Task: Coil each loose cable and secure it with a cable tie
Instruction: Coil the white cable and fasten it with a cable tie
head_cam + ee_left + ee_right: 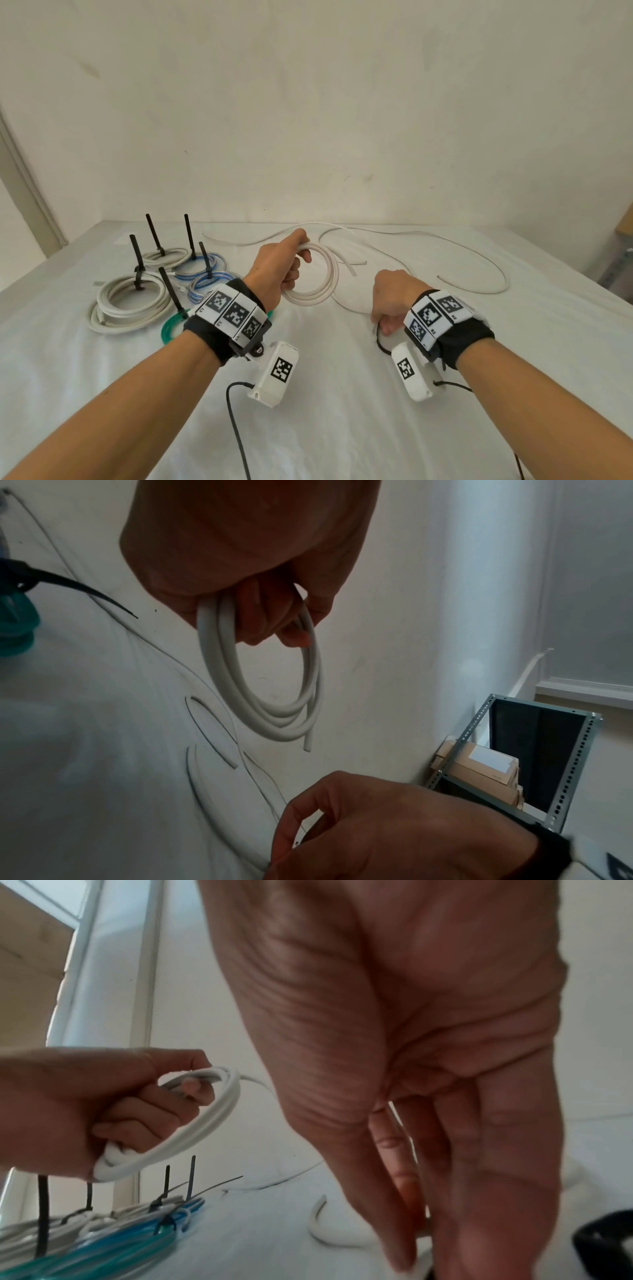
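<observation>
A plain pale wall backs a worktop [342, 394] draped in white cloth. From the head view, the left hand [277, 270] holds a white cable coil [317, 277] above the cloth, fingers curled through its loops, while the right hand [394, 298] reaches down to the cloth at a thin black cable tie [380, 339] beside it. To the left lie finished coils [133, 301], each cinched with an upright black tie, and loose white cables [479, 270] trail across the far side. In the left wrist view the coil [274, 696] hangs from closed fingers [291, 631], its cut end dangling free at the bottom. In the right wrist view the right hand's fingers [404, 1191] point down to the cloth, close together; whether they already pinch the tie I cannot tell. To do this well, I judge the left grip should keep the loops stacked and the free end tucked in, so the tie can be threaded round all the turns at once.
</observation>
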Demonstrator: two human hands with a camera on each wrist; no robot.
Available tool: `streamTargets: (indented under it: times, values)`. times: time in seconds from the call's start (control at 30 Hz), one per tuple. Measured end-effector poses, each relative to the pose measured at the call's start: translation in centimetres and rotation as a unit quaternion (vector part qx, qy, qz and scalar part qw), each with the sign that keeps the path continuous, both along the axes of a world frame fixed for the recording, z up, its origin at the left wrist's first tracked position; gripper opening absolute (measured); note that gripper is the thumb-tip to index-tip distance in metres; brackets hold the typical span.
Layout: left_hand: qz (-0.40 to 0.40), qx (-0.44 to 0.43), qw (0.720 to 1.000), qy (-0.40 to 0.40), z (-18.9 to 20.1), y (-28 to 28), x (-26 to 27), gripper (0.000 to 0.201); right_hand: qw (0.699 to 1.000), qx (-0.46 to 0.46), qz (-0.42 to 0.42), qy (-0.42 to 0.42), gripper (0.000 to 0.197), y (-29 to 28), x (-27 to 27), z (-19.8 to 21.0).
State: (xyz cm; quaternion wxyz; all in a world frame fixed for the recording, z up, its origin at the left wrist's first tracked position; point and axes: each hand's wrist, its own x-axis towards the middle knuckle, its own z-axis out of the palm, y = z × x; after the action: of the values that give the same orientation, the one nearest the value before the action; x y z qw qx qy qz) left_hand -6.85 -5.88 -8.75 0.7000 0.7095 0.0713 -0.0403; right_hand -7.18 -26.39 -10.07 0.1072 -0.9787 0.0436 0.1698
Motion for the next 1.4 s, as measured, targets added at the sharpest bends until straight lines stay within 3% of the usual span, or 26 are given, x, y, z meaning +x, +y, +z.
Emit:
streamTargets:
  times: [0.17,0.5,0.87,0.97,1.07,1.27,1.33,1.4]
  values:
    - [-0.001,-0.027,1.000,0.008,-0.4,0.4,0.7,0.032,0.995,0.097,-0.039,0.009,0.036,-0.4,0.8,-1.0]
    - [-0.012,-0.060,0.998,0.026,-1.6,1.3,1.4,0.032,0.957,0.263,-0.118,0.035,0.017,0.4,-0.2,0.7]
    - [-0.015,-0.084,0.996,0.029,-1.8,1.6,1.5,0.032,0.946,0.301,-0.121,-0.001,0.007,1.8,-1.2,2.0]
    - [-0.001,-0.083,0.996,0.024,-1.7,2.0,1.7,0.033,0.919,0.370,-0.123,-0.056,0.012,2.1,-1.3,2.7]
    - [0.029,-0.081,0.996,0.017,-1.5,2.6,2.0,0.034,0.867,0.471,-0.119,-0.108,0.027,2.4,-0.7,3.7]
    - [0.081,-0.096,0.992,0.000,-0.7,3.1,2.8,0.033,0.760,0.630,-0.064,-0.144,0.005,4.3,0.6,6.1]
    - [0.089,-0.101,0.991,-0.005,-0.3,3.0,3.1,0.032,0.746,0.650,-0.038,-0.138,0.001,5.4,1.2,6.5]
    - [0.099,-0.098,0.990,-0.009,0.2,2.8,3.6,0.033,0.762,0.634,-0.012,-0.136,0.001,6.4,2.0,6.7]
